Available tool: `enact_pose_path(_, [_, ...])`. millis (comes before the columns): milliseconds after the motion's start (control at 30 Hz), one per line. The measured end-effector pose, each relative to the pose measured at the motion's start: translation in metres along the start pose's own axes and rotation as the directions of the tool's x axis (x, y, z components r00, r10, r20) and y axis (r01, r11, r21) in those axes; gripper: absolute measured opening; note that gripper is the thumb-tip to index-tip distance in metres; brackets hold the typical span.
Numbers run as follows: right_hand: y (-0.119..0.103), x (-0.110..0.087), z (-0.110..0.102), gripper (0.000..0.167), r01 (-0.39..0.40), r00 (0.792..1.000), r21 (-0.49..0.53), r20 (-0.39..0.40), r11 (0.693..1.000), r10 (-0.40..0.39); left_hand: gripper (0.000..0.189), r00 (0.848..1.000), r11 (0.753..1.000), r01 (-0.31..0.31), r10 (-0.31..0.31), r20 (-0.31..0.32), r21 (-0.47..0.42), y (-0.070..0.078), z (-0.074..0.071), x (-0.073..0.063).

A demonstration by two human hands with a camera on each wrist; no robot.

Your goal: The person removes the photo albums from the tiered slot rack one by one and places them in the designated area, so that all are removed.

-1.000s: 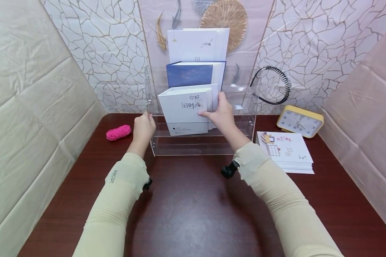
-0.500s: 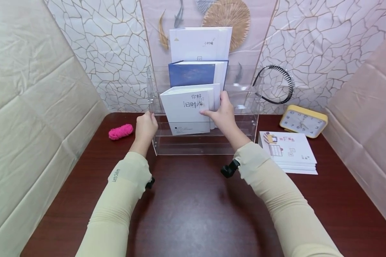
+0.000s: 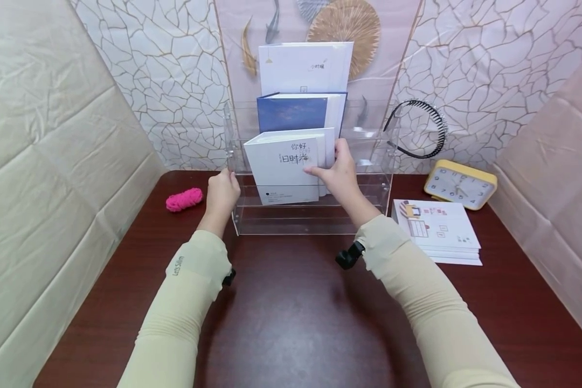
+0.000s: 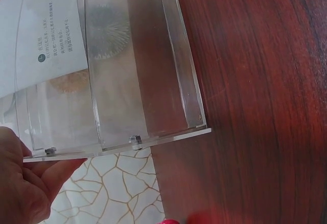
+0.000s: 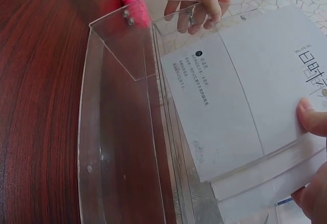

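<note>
A clear acrylic tiered rack (image 3: 291, 225) stands on the dark red-brown table. My left hand (image 3: 223, 193) grips its left side panel, the thumb on one face and the fingers on the other in the right wrist view. White books (image 3: 283, 172) with black Chinese characters lean in the front tier, slightly tilted. My right hand (image 3: 338, 171) holds them by the right edge, thumb (image 5: 312, 116) on the front cover and fingers behind. Behind them stand a blue-covered book (image 3: 291, 112) and, highest, white books (image 3: 291, 67).
Pink yarn (image 3: 184, 200) lies left of the rack. To the right are a stack of white books (image 3: 441, 229) and a yellow alarm clock (image 3: 461, 184). A black toothed headband (image 3: 440, 129) hangs at the rack's right side. Fabric-covered walls (image 3: 43, 161) enclose the table.
The head view has shifted slightly, so everything sits a little further right in it. Both hands keep their holds, and the books stay in the same places in the rack.
</note>
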State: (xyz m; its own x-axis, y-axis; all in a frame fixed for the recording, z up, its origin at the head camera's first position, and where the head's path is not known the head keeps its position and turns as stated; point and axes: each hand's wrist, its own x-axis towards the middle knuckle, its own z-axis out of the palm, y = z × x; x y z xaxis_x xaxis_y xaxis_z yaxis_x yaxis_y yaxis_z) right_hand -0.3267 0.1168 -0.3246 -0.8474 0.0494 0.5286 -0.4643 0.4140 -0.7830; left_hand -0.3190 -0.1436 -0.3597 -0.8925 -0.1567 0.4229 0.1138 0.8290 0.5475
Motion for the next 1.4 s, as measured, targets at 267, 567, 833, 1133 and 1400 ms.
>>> enact_pose_path(267, [0.0020, 0.0007, 0.0009, 0.061, -0.010, 1.000, 0.070, -0.010, 0.997, 0.011, 0.026, 1.000, 1.000, 0.006, -0.006, 0.008, 0.002, 0.0002, 0.0007, 0.0004])
enact_pose_path(567, [0.0033, 0.0001, 0.0049, 0.058, 0.001, 0.999, 0.175, -0.038, 0.985, 0.005, 0.026, 1.000, 1.000, 0.000, 0.000, 0.015, 0.003, -0.0010, 0.0003, 0.0005])
enact_pose_path(833, [0.0034, 0.0008, 0.0069, 0.058, 0.022, 0.999, 0.239, -0.053, 0.971, -0.010, 0.027, 1.000, 1.000, 0.009, -0.009, 0.027, 0.002, -0.0011, -0.0001, 0.0014])
enact_pose_path(1133, [0.0008, 0.0020, 0.0070, 0.057, 0.018, 0.998, 0.288, -0.059, 0.957, -0.001, 0.027, 0.999, 1.000, 0.010, -0.010, 0.033, -0.003, 0.0010, -0.0013, 0.0026])
enact_pose_path(1400, [-0.0020, 0.0022, 0.0093, 0.056, 0.035, 0.997, 0.307, -0.072, 0.951, -0.013, 0.026, 0.999, 1.000, 0.017, -0.017, 0.033, 0.003, 0.0010, -0.0018, 0.0017])
